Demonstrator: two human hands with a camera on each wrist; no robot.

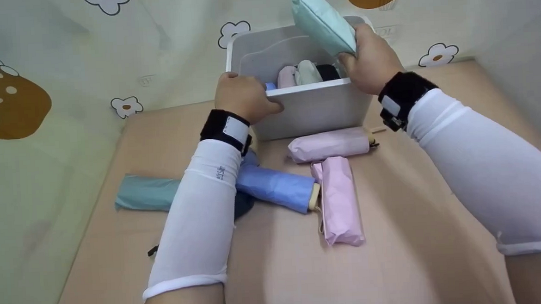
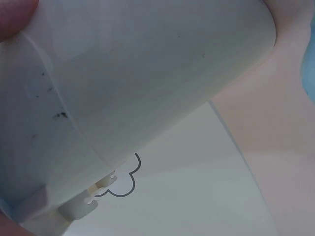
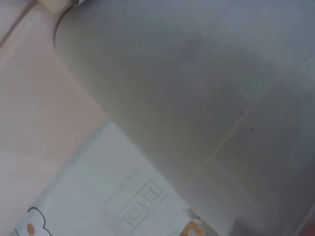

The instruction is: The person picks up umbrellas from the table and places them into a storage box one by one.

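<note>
One mint umbrella (image 1: 323, 22) gripped in right hand (image 1: 373, 61) fingers.

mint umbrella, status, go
Right hand grips mint umbrella, tilted over white bin. Left hand holds bin's front rim. Folded umbrellas already inside.

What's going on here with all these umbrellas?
A person is handling folded umbrellas at a white bin on a table. The right hand grips a mint umbrella over the bin, which already holds several. The left hand holds the bin's front rim. Two pink umbrellas, a blue one and a teal one lie on the table.
</note>
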